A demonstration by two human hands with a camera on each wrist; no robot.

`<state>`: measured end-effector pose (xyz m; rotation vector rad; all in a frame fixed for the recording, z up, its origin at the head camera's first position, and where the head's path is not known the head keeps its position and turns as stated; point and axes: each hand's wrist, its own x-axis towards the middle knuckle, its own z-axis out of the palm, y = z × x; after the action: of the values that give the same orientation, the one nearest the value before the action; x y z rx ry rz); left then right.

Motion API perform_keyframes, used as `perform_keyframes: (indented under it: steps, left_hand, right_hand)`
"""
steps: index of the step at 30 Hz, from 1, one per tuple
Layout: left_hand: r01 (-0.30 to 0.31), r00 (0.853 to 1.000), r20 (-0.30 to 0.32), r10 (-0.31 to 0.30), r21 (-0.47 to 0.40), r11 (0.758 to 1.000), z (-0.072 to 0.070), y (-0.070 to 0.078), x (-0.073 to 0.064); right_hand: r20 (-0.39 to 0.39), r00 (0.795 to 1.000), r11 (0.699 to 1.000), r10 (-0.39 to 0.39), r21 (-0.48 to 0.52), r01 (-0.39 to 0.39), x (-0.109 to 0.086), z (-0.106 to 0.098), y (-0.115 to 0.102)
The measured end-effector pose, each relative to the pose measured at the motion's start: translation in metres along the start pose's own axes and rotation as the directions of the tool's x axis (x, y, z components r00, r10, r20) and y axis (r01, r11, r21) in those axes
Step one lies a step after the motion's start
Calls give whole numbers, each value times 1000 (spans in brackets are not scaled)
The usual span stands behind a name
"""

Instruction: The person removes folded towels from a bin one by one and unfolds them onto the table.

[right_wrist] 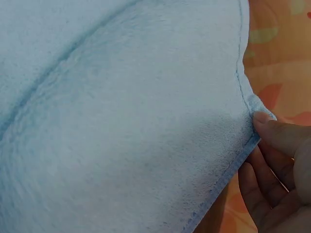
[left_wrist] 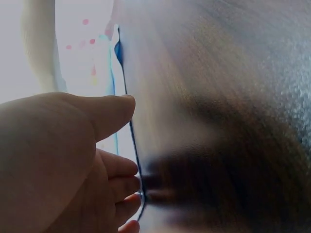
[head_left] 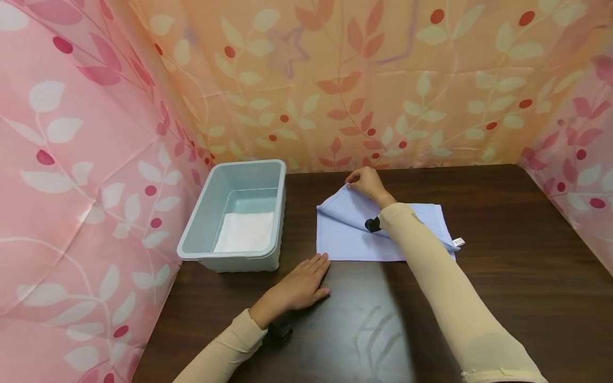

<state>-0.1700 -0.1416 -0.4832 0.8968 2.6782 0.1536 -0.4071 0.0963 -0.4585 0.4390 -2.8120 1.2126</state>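
A light blue towel (head_left: 356,244) with a white tag (head_left: 458,242) lies on the table, its upper layer partly lifted. My right hand (head_left: 369,185) pinches a far corner of that layer between thumb and fingers. Seen from the right wrist, the towel (right_wrist: 146,121) stretches away from the pinching hand (right_wrist: 279,165). My left hand (head_left: 301,284) rests flat on the table, fingertips at the towel's near left corner. In the left wrist view the hand's fingers (left_wrist: 121,187) are extended along the towel edge, with the thumb apart.
A pale blue-grey plastic bin (head_left: 203,229) stands left of the towel, holding a folded white cloth (head_left: 246,232). Beneath everything is a dark wooden table (head_left: 517,255). Floral curtains (head_left: 306,80) hang behind it and at both sides.
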Motion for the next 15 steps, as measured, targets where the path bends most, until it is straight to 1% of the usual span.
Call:
perform_keyframes:
  steps: [2, 6, 15]
  left_hand:
    - [-2, 1000, -1, 2, -2, 1000, 0, 1, 0]
    - [-7, 1000, -3, 7, -2, 1000, -1, 2, 0]
    - [3, 1000, 2, -3, 4, 1000, -3, 0, -2]
  right_hand:
    - [-3, 1000, 1000, 4, -26, -4, 2, 3, 5]
    - [-4, 999, 997, 44, -59, -45, 4, 7, 13]
    - [31, 991, 989, 133, -72, -130, 6, 15, 13]
